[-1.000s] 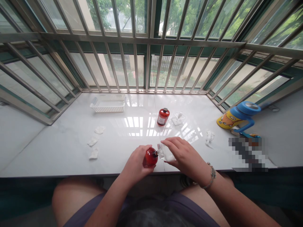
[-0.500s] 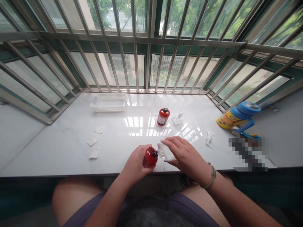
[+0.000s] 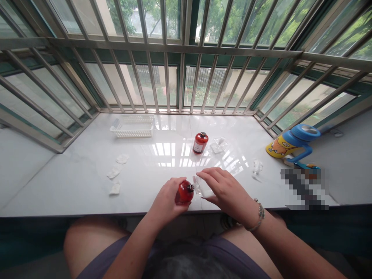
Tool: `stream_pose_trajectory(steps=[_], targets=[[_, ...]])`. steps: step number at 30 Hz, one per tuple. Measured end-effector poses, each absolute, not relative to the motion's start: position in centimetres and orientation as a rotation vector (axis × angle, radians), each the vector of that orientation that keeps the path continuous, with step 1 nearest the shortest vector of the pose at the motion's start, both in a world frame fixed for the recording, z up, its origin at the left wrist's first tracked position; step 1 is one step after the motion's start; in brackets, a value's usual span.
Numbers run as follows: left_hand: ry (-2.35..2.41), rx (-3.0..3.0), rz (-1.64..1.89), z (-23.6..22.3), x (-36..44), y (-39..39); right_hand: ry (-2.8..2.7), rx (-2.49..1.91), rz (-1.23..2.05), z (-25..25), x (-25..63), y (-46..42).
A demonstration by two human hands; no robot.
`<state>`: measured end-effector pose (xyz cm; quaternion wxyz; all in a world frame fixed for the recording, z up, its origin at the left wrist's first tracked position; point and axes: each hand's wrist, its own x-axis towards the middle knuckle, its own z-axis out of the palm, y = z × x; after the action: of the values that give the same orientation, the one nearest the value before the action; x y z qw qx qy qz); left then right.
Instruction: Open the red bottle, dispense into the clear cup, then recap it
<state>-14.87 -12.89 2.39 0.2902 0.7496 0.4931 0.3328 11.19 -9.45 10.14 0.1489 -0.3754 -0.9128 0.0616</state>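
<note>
My left hand (image 3: 168,199) is wrapped round a small red bottle (image 3: 185,192), tipped on its side with its dark neck pointing right. The neck meets the mouth of a small clear container (image 3: 201,187), which my right hand (image 3: 225,189) grips from above and behind. Both are held low over the white sill (image 3: 87,182) near its front edge. A second red bottle (image 3: 200,142) with a black cap stands upright further back.
A white slotted basket (image 3: 133,126) sits at the back left. Three white pads (image 3: 115,173) lie on the left. A clear lid or dish (image 3: 219,145) is beside the upright bottle, a small clear piece (image 3: 257,167) to the right, a blue-and-yellow cup (image 3: 292,142) at far right. Window bars enclose the sill.
</note>
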Motion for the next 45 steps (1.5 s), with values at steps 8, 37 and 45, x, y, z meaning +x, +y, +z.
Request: stream_pose_trajectory(steps=[8,37,45], targets=[[1.306,2.004,0.902,2.3,-14.9,-12.9,-2.610,-1.058,0.161,10.2,11.2,-9.4],[1.314,1.970,0.854,2.1,-15.1,-12.9,-2.662,-1.082,0.082,10.9,11.2,-9.5],[1.312,1.972,0.859,2.2,-15.1,-12.8,-2.658,-1.074,0.057,11.2,11.1,-9.5]])
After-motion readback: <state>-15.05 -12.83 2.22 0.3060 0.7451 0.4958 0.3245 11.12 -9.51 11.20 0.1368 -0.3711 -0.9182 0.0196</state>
